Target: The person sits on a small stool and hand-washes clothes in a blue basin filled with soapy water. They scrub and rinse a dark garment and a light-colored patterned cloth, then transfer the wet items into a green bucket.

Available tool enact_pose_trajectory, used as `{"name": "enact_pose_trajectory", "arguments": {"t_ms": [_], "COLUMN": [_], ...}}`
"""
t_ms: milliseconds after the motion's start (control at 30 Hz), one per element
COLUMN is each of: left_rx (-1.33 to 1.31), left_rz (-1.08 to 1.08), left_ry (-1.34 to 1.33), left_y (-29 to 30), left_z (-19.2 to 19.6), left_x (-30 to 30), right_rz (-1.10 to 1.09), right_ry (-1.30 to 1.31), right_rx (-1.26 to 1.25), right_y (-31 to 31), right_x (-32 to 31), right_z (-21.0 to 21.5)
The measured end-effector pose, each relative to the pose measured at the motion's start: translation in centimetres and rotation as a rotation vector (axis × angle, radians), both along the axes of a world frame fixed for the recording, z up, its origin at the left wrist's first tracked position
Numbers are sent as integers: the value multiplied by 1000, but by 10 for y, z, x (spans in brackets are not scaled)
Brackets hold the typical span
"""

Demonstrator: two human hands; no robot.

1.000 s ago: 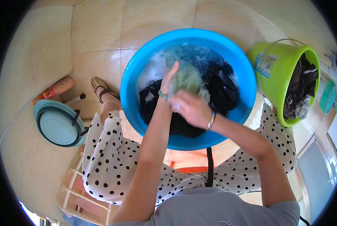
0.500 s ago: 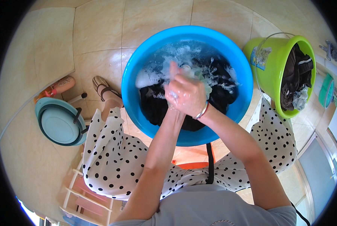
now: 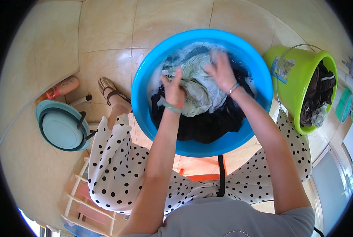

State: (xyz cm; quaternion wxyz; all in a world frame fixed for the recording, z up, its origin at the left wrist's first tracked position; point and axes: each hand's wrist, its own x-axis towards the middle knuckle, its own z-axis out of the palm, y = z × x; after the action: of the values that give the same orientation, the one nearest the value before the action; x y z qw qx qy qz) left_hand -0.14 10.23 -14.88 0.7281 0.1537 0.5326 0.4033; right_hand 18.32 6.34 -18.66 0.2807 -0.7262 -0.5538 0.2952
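Observation:
In front of me stands a round blue tub [image 3: 141, 106] of sudsy water. A wet pale green-white cloth [image 3: 202, 89] lies spread in it, over dark clothes [image 3: 208, 128]. My left hand [image 3: 174, 91], with a pale green bangle at the wrist, is at the cloth's left side, fingers apart. Over the cloth's upper right side is my right hand [image 3: 222, 73], wearing a silver bracelet, its fingers spread and smeared by motion. Neither hand grips the cloth; whether they touch it I cannot tell.
At the right, a lime-green bucket [image 3: 285, 85] with a wire handle leans over, holding dark clothes and a pale cloth. Pale teal basins [image 3: 62, 130] stand at the left, near a pinkish-orange bottle [image 3: 69, 85]. A white rack [image 3: 75, 199] is at lower left.
My hands were clasped together over the tub, squeezing the pale cloth amid splashing water. Now they have parted, and the cloth lies spread out in the tub.

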Motion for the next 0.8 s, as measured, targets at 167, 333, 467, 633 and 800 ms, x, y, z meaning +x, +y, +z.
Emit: {"name": "enact_pose_trajectory", "arguments": {"t_ms": [167,333,467,633,800], "left_rx": [31,-460,-468,-512,-380], "left_rz": [-681,-41,-197,-168,-50], "left_ry": [638,-62,-536,-542,-482], "left_y": [2,10,7,-15,-45], "left_z": [-39,-50,0,66,74], "left_x": [10,29,22,37,45], "right_rz": [230,-219,292,340,152], "right_ry": [-156,-168,131,49,-96], "right_rx": [-275,-423,-135,149,265], "right_y": [-14,12,-34,-61,-28], "right_x": [8,-39,-69,-82,-91], "right_z": [-37,-12,108,158,148]}}
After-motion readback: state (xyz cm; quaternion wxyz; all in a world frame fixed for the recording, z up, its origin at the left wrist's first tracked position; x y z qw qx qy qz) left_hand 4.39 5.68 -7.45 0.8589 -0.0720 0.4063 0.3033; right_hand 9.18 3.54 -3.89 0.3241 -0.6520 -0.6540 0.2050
